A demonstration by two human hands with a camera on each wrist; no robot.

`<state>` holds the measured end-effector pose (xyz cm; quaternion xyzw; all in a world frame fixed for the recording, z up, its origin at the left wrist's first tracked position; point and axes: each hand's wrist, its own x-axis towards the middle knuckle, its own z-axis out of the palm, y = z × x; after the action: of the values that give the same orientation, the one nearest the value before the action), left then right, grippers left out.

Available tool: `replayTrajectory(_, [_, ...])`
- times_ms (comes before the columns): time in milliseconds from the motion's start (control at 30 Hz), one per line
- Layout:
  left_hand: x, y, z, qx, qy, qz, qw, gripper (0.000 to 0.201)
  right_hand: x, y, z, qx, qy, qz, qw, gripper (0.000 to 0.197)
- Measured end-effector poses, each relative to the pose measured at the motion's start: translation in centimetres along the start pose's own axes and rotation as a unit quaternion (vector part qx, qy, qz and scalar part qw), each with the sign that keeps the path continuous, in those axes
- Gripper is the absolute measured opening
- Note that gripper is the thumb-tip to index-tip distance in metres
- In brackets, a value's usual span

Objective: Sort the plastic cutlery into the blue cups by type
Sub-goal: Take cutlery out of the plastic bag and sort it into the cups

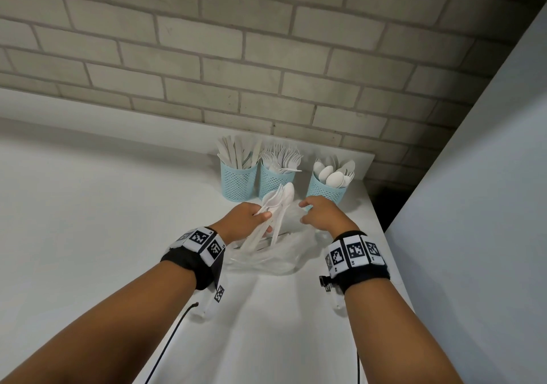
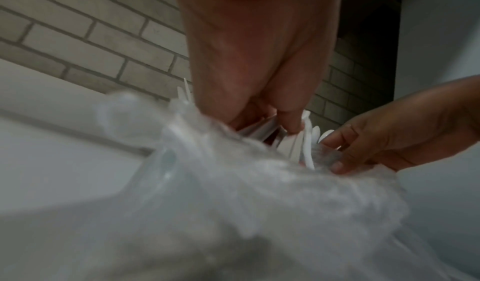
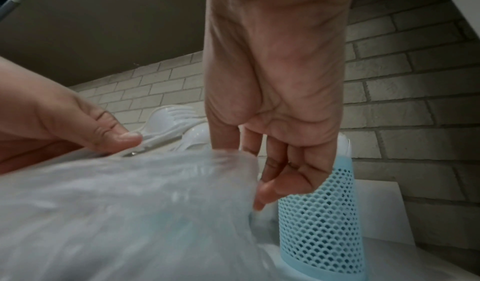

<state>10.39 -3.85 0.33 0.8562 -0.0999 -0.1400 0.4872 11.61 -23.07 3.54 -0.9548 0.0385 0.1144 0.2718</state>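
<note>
Three blue mesh cups stand by the brick wall: the left cup [image 1: 238, 182] holds knives, the middle cup [image 1: 275, 182] forks, the right cup [image 1: 325, 191] spoons. My left hand [image 1: 264, 220] grips a bundle of white cutlery [image 1: 278, 201], spoons and forks mixed, with the heads pointing at the cups and the handles still in a clear plastic bag [image 1: 273, 254]. My right hand [image 1: 305, 213] pinches the bag's rim, just in front of the spoon cup [image 3: 322, 219]. In the wrist views the bag [image 2: 233, 193] is blurred, and the cutlery handles [image 2: 306, 141] pass under my left hand [image 2: 272, 121].
All of this sits on a white counter [image 1: 118, 206] whose right edge [image 1: 381, 235] runs close to my right wrist. A pale wall panel [image 1: 473, 206] rises beyond a dark gap on the right. The brick wall [image 1: 236, 57] closes the back.
</note>
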Motion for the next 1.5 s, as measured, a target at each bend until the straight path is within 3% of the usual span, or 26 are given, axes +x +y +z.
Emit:
replayTrajectory(167, [-0.4, 0.6, -0.2, -0.095, -0.024, -0.013, 0.995, 0.027, 0.2, -1.1, -0.3, 0.12, 0.034, -0.063, 0.99, 0.049])
replayTrajectory(300, [-0.2, 0.8, -0.2, -0.14, -0.03, -0.009, 0.99, 0.025, 0.2, -2.0, -0.1, 0.209, 0.007, -0.102, 0.972, 0.049])
replayTrajectory(533, [-0.2, 0.7, -0.4, -0.193, 0.001, 0.004, 0.981, 0.037, 0.3, -2.4, 0.8, 0.258, 0.004, -0.119, 0.959, 0.057])
replayTrajectory(767, [-0.6, 1.1, -0.7, -0.217, 0.019, -0.012, 0.976, 0.032, 0.6, -2.2, 1.0, 0.269, 0.047, -0.106, 0.956, 0.034])
replayTrajectory(900, [-0.5, 1.3, -0.7, -0.226, 0.046, -0.026, 0.973, 0.036, 0.8, -2.1, 0.7, 0.321, 0.082, -0.094, 0.939, 0.014])
replayTrajectory(1133, [-0.3, 1.5, -0.7, -0.27, 0.065, -0.04, 0.96, 0.031, 1.0, -2.5, 0.0, 0.41, 0.109, -0.07, 0.903, 0.009])
replayTrajectory(1267, [-0.2, 1.6, -0.8, -0.277, 0.082, -0.044, 0.956, 0.03, 0.7, -3.8, -2.2, 0.482, 0.195, -0.079, 0.851, 0.008])
replayTrajectory(1367, [-0.2, 1.8, -0.9, -0.282, 0.091, -0.036, 0.955, 0.03, 0.5, -4.3, -5.0, 0.504, 0.349, -0.105, 0.783, 0.01])
replayTrajectory(1433, [-0.1, 1.8, -1.0, -0.285, 0.097, -0.031, 0.953, 0.031, 0.3, -4.3, -6.9, 0.452, 0.445, -0.109, 0.765, 0.003])
replayTrajectory(1500, [0.1, 2.0, -1.0, -0.291, 0.102, -0.023, 0.951, 0.03, 0.5, -3.8, -8.2, 0.394, 0.501, -0.11, 0.763, 0.013])
